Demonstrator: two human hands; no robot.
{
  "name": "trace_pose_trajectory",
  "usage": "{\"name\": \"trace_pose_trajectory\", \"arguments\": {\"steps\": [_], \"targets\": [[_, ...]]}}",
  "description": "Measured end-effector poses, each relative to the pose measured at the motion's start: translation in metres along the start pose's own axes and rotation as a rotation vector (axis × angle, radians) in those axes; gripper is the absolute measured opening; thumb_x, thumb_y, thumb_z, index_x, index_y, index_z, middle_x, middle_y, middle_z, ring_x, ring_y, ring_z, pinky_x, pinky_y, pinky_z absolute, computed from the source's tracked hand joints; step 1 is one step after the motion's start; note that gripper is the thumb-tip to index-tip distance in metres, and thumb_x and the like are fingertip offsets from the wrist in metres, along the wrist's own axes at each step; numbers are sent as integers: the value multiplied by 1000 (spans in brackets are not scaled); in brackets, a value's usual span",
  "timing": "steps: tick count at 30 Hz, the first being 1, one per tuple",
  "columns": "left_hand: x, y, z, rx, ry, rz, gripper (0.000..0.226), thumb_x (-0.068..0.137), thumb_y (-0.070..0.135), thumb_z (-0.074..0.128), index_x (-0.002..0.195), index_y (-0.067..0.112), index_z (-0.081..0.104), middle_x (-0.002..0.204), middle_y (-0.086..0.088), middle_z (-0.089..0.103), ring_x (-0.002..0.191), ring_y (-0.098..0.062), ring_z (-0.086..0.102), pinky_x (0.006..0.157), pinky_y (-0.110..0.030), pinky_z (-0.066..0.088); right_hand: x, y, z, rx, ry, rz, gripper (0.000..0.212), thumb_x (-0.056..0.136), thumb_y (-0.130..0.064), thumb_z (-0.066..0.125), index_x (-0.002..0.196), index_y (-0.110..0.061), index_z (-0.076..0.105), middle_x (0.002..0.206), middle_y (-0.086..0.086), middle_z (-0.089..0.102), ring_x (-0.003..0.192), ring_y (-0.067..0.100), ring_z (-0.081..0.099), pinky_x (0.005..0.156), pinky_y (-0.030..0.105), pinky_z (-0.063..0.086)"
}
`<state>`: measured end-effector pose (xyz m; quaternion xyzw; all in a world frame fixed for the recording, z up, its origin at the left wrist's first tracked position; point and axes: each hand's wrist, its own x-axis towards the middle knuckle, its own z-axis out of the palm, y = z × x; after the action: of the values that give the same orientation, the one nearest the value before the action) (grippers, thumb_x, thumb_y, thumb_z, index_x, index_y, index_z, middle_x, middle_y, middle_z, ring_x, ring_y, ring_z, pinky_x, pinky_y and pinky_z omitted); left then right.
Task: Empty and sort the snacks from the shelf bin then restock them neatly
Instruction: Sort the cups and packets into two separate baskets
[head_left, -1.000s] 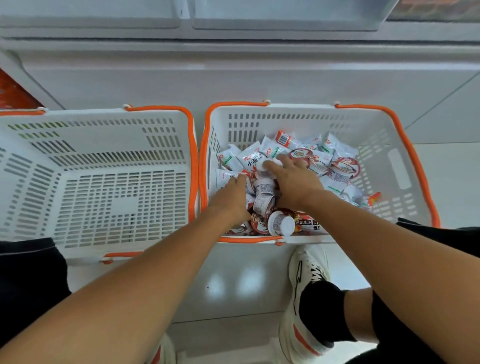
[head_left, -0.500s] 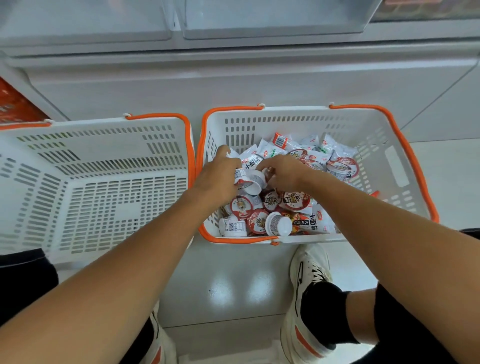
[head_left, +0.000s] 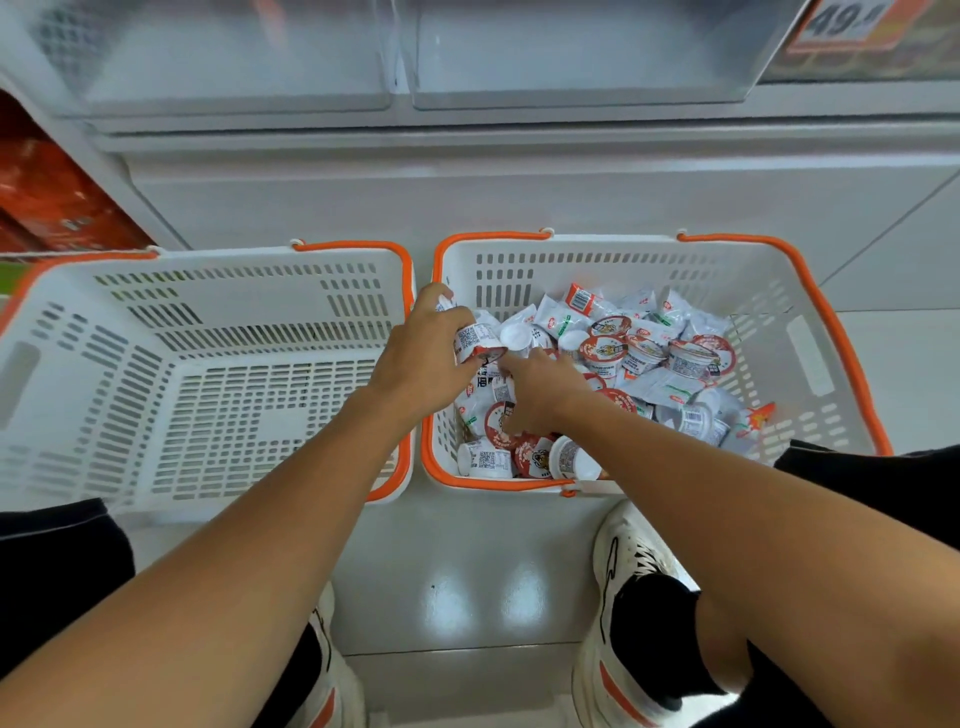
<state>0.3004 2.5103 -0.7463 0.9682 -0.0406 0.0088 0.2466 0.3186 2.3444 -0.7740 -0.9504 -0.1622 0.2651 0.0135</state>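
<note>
**Sorting Cups Out of the Mixed Basket**

The left hand (head_left: 421, 364) is gripping a small snack cup (head_left: 475, 343), fingers curled round it, at the filled basket's (head_left: 810, 291) left wall, probably so it can go to the empty basket (head_left: 208, 415) alongside. The right hand (head_left: 540, 389) is reaching into the mixed snacks (head_left: 644, 358); its finger state cannot be told.
</note>
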Motion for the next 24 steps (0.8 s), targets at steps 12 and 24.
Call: {"name": "trace_pose_trajectory", "arguments": {"steps": [12, 24], "targets": [[-19, -13, -14, 43, 25, -31, 43, 84, 44, 75, 120, 23, 66, 147, 1, 39, 109, -27, 60, 82, -35, 56, 14, -20, 9, -147, 0, 92, 76, 77, -47, 73, 141, -19, 42, 130, 12, 55, 117, 31, 55, 90, 43, 48], [-15, -14, -9, -2, 32, -21, 45, 83, 45, 75, 121, 22, 67, 148, 0, 38, 111, -28, 59, 84, -33, 52, -1, -14, -2, 441, -86, 114, 70, 75, 0, 80, 137, -21, 54, 137, 11, 49, 109, 35, 61, 72, 39, 60]]}}
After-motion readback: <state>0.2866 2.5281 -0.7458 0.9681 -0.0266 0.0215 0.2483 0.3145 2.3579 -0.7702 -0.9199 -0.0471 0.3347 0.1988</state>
